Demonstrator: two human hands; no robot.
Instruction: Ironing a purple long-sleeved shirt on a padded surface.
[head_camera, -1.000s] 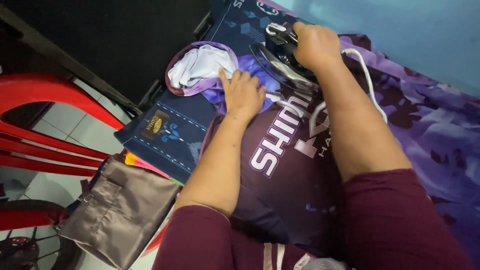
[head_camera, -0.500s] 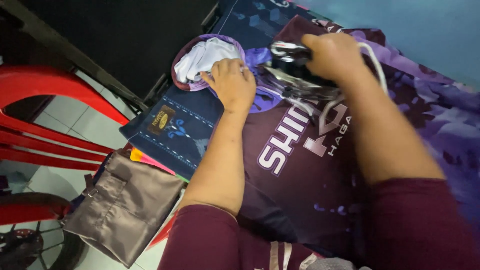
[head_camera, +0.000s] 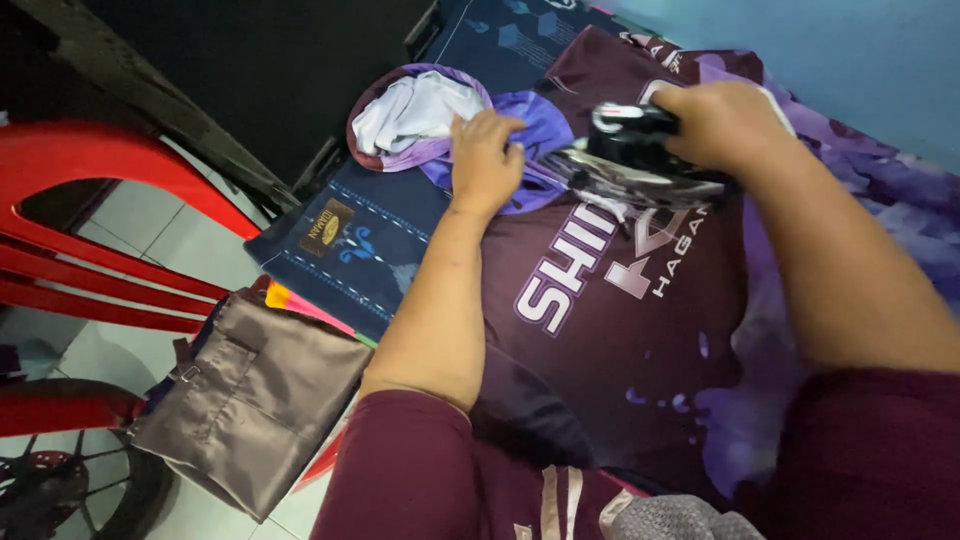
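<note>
A dark maroon and purple sports jersey (head_camera: 620, 330) with white lettering lies spread flat on a dark blue patterned cloth (head_camera: 350, 240). My right hand (head_camera: 725, 125) grips the handle of a black clothes iron (head_camera: 630, 160) resting on the jersey's chest, just above the lettering. My left hand (head_camera: 485, 155) presses flat on the jersey near its purple collar (head_camera: 420, 120), whose white lining shows. The two hands are a short distance apart.
A red plastic chair (head_camera: 100, 230) stands at the left over a tiled floor. A brown-grey folded garment (head_camera: 250, 400) hangs off the near-left edge, with bright coloured cloth under it. A blue wall (head_camera: 850, 60) rises at the right. A dark wheel (head_camera: 70, 490) sits at the bottom left.
My right hand has slid the iron from the collar area down and right onto the chest. My left hand stays pressed by the collar.
</note>
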